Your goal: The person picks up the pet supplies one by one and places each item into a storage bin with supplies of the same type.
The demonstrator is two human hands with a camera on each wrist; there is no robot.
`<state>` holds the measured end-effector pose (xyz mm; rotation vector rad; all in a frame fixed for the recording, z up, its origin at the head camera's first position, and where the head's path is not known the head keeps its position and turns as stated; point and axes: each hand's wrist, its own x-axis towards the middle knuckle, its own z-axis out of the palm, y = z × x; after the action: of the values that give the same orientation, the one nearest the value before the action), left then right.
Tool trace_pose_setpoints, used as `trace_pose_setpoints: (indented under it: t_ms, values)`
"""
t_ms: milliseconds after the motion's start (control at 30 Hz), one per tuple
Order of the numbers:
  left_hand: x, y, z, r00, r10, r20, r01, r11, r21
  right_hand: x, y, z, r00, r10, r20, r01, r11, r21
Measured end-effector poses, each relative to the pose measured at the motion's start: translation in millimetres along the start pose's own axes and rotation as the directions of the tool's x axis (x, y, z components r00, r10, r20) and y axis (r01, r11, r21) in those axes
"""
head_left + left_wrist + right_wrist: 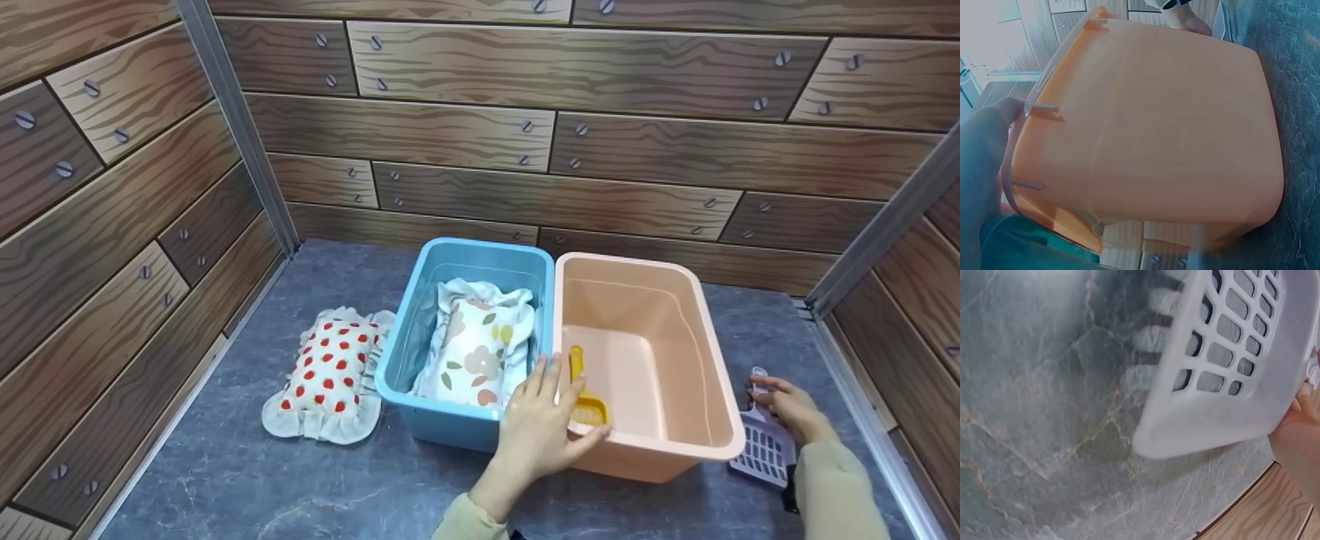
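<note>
My left hand (536,420) rests on the near left corner of the peach plastic bin (724,390), its fingers spread over the rims and its thumb along the front edge. Inside that bin, a yellow slotted scoop (591,409) leans in the left corner beside my fingers. To the right of the bin, my right hand (795,411) pinches the handle of a pale purple litter scoop (763,450). In the right wrist view the slotted head of this litter scoop (1219,377) appears tilted close over the floor.
A blue bin (461,424) stands against the peach one, with a frilled floral cushion (480,352) inside. A strawberry-print cushion (330,375) lies to its left on the dark marbled surface (247,480). Wood-plank walls (465,135) enclose the back and sides.
</note>
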<state>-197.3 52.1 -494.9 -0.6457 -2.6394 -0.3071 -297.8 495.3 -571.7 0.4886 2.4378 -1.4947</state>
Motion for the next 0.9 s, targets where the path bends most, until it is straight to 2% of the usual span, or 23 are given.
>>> trace_pose_setpoints:
  t_ms: [233,367,633,900]
  values:
    - [-0.7,-0.1,2.9,0.999,0.014,-0.051,-0.012,0.999,0.029,-4.1,2.9,-2.1,1.000,-0.029,0.010,0.028,0.994,0.102]
    - [-0.7,0.1,3.8,0.997,0.018,-0.072,-0.014,0.999,0.050,-4.2,3.2,-4.2,1.000,-0.026,0.017,0.023,0.992,0.127]
    - [0.4,0.9,1.8,1.000,-0.008,-0.013,0.008,0.999,0.051,-4.3,0.7,-7.0,1.000,-0.014,0.016,0.012,0.996,0.088]
    - [0.8,1.9,0.2,1.000,-0.021,0.018,0.021,0.999,0.032,-9.9,-1.9,-9.0,1.000,-0.022,-0.002,0.022,0.997,0.070]
